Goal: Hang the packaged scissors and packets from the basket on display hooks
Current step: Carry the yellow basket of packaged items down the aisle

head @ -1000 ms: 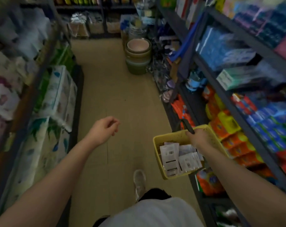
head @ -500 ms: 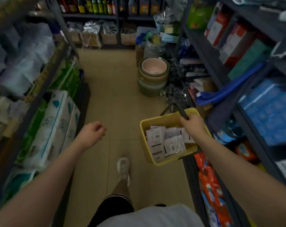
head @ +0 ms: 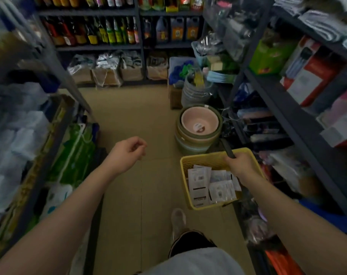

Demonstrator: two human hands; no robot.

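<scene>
White packets (head: 210,185) lie flat in yellow plastic basket (head: 185,175), lower right w/ right hand (head: 239,165) gripping its black handle (head: 228,150); left hand (head: 127,153), centre frame, loosely curled, empty.

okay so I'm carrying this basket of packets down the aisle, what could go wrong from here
The stacked basins stand on the floor just ahead of the yellow basket; the basket or a foot may clip them. The packets lie loose and could spill if the basket, held only by the right hand, tilts.
</scene>
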